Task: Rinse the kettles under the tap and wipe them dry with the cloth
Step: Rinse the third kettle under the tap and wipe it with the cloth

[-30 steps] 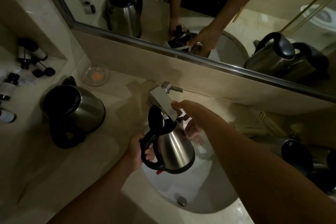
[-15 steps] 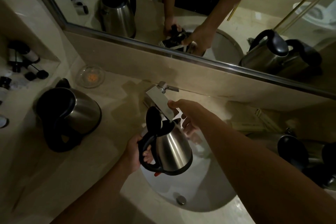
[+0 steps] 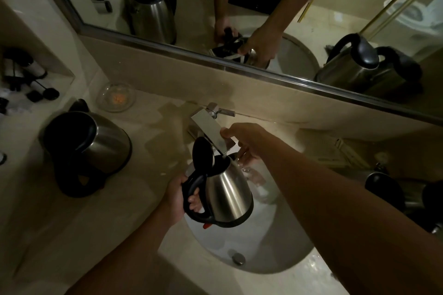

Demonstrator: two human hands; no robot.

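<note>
My left hand (image 3: 178, 199) grips the black handle of a steel kettle (image 3: 227, 194) held over the sink (image 3: 282, 254), lid flipped open, its mouth right under the tap spout (image 3: 211, 130). My right hand (image 3: 247, 139) reaches past the kettle to the spout's end, thumb on top and fingers below it. Another steel kettle (image 3: 88, 151) stands on the counter at the left. Dark kettles (image 3: 393, 189) sit in shadow at the right edge. I cannot tell where the cloth is.
A glass dish (image 3: 116, 100) sits near the wall left of the tap. Small toiletry bottles (image 3: 21, 74) fill a niche at far left. The mirror (image 3: 263, 7) above reflects the kettles and my arms. The sink drain plug (image 3: 238, 258) lies below the kettle.
The held kettle stays under the spout with barely any shift. My right hand stays at the spout's end.
</note>
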